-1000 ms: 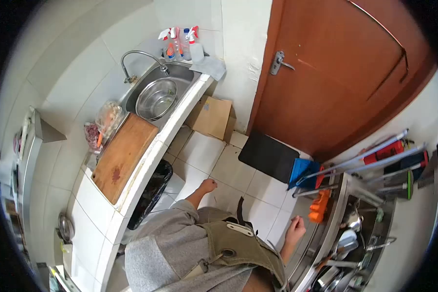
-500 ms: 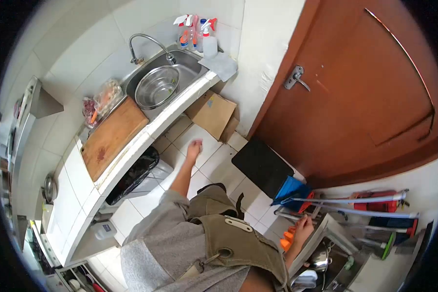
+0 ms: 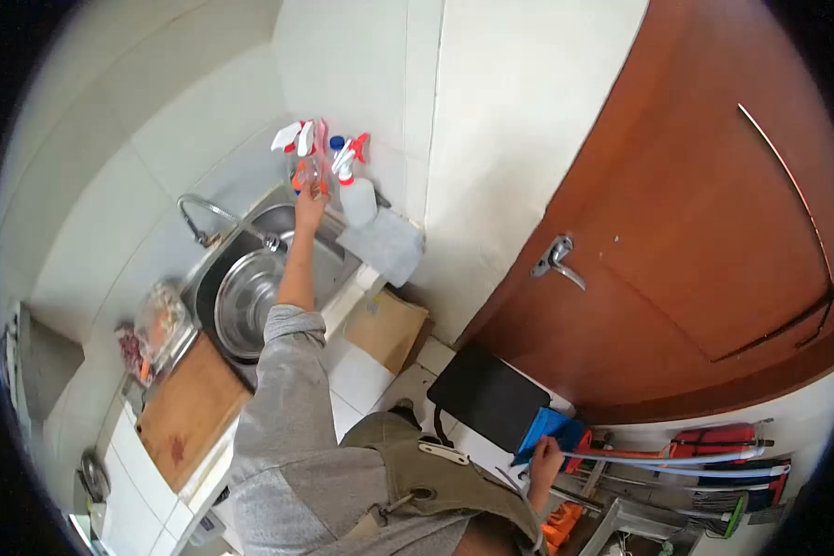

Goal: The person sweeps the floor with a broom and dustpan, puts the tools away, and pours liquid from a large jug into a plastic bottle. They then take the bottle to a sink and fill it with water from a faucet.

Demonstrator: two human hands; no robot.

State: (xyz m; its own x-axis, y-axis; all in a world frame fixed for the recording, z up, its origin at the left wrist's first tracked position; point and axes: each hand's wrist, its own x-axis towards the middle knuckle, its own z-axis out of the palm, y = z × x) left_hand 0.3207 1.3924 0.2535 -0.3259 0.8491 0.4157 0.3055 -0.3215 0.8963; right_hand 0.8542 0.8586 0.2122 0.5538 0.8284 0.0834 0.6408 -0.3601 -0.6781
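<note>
My left hand (image 3: 311, 206) reaches over the sink to the bottles in the corner, its fingers right at a clear spray bottle (image 3: 306, 169) with an orange label; I cannot tell whether they grip it. Close beside stand a white spray bottle (image 3: 358, 201) with a red trigger and a bottle with a blue cap (image 3: 337, 144). A steel basin (image 3: 243, 310) sits in the sink below my forearm. Low at my right side, my right hand (image 3: 547, 458) is loosely curled with nothing visible in it. It overlaps a blue dustpan (image 3: 544, 428) in this view.
A wooden cutting board (image 3: 190, 412) and bagged food (image 3: 160, 324) lie left of the sink, below the curved faucet (image 3: 195, 211). A grey cloth (image 3: 386, 243) covers the counter corner. Cardboard (image 3: 386, 324) and a black mat (image 3: 488, 396) lie on the floor before the brown door (image 3: 676, 213).
My left hand has risen from above the floor, across the sink to the spray bottles. My right hand stays low, with its fingers curled. The view has swung toward the corner.
</note>
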